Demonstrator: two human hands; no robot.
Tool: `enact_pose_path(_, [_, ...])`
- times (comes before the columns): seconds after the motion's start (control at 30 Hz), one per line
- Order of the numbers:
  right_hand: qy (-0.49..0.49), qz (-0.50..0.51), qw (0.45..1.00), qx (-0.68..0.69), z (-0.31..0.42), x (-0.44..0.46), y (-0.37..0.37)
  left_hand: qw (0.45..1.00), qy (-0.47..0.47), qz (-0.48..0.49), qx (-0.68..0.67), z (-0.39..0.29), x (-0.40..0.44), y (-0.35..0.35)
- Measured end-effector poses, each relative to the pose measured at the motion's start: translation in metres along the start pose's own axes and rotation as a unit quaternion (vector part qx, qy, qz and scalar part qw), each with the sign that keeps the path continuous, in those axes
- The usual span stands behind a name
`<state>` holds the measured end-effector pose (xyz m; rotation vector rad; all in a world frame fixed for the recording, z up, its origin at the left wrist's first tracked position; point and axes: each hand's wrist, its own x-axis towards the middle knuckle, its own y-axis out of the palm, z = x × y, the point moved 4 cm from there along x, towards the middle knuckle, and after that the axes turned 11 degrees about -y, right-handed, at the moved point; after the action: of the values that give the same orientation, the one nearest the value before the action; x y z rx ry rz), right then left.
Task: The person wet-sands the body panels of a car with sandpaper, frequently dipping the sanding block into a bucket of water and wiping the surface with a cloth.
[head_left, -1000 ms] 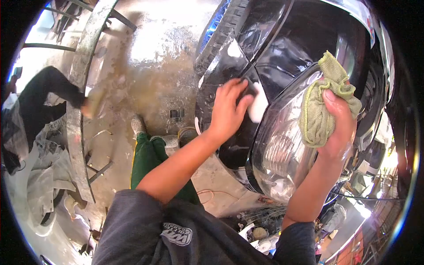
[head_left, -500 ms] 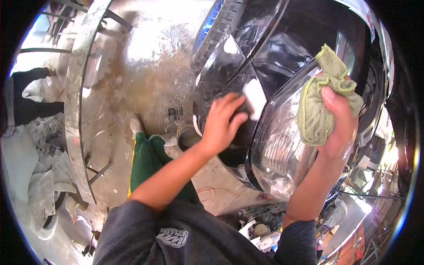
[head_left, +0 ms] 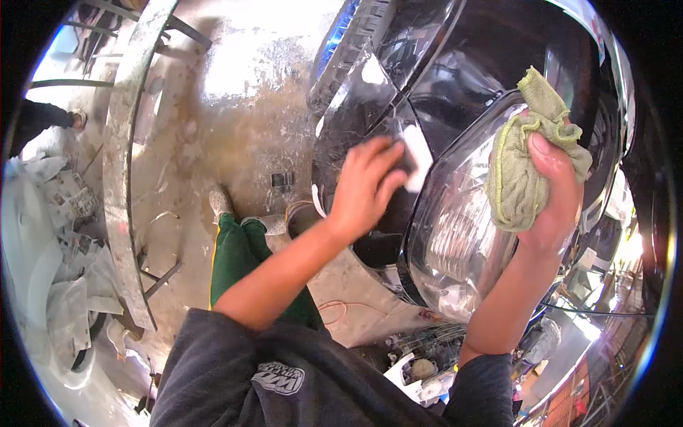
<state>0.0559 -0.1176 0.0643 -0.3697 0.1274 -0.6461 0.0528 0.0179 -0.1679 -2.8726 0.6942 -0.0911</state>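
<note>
My right hand [head_left: 552, 192] grips a bunched, damp-looking yellow-green cloth [head_left: 519, 178], thumb pressed on top. It hangs over the clear headlight [head_left: 455, 228] of a black car; whether the cloth touches the lens I cannot tell. To the left, my left hand [head_left: 364, 186] is over the glossy black body panel [head_left: 380, 249] beside the headlight. Its fingers are extended and slightly bent, with the thumb apart, and the fingertips are blurred. I see nothing clearly held there. A bright white reflection [head_left: 418, 160] shows on the panel by the fingertips.
The car's tyre [head_left: 366, 43] is at the top. A long, worn metal beam on legs [head_left: 121, 164] stands to the left, with paper-covered parts [head_left: 67, 249] beyond it. Part of another person [head_left: 43, 124] shows at far left. Loose clutter [head_left: 423, 366] lies below the car.
My left hand has shifted slightly right and up along the panel. My right hand and the cloth have moved a little right. The other person at far left has changed position.
</note>
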Motion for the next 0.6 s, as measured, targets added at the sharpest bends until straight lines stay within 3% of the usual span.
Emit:
enact_pose_path(0.13, [-0.006,-0.004,1.000,0.010,-0.003,0.000,-0.001,1.000,0.012,0.016,-0.009,-0.007,-0.006,0.000])
enact_pose_path(0.27, [-0.013,-0.004,1.000,0.021,-0.001,-0.002,-0.002,0.999,-0.018,-0.043,-0.011,-0.013,0.030,0.004])
enact_pose_path(0.33, [-0.022,-0.003,0.999,0.025,0.001,-0.002,0.000,1.000,-0.027,-0.013,0.002,-0.016,0.007,0.005])
enact_pose_path(0.6, [-0.027,0.004,0.999,0.034,-0.002,-0.001,-0.004,0.999,0.012,-0.028,0.009,-0.008,0.044,0.005])
